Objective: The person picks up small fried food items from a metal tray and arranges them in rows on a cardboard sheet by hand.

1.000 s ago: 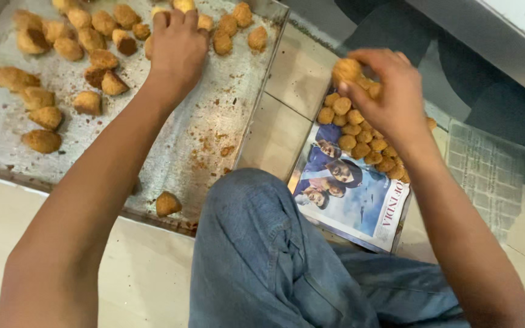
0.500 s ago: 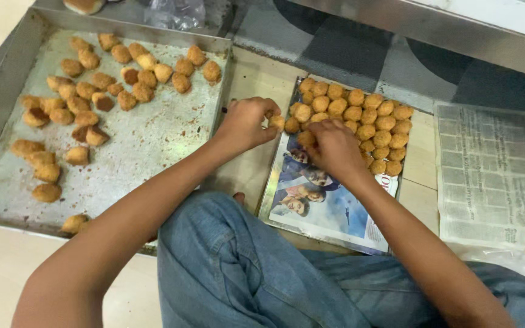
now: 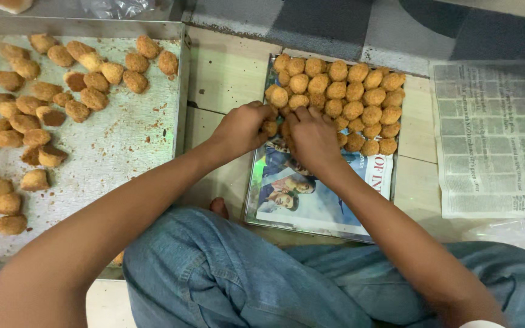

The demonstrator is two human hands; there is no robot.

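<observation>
Bare floor gap (image 3: 226, 79) between metal tray wall (image 3: 181, 97) and nugget rows (image 3: 341, 97): passable.

Rough crumbed croquettes (image 3: 341, 91), dull scuffed metal tray (image 3: 123, 146) (crumb-flecked), glossy magazine sheet (image 3: 317, 206), matt newsprint (image 3: 487, 133)

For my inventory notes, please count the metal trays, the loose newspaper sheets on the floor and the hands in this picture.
Metal trays: 2, large tray and small tray
Loose newspaper sheet: 1
Hands: 2, left hand and right hand
Total: 5
</observation>
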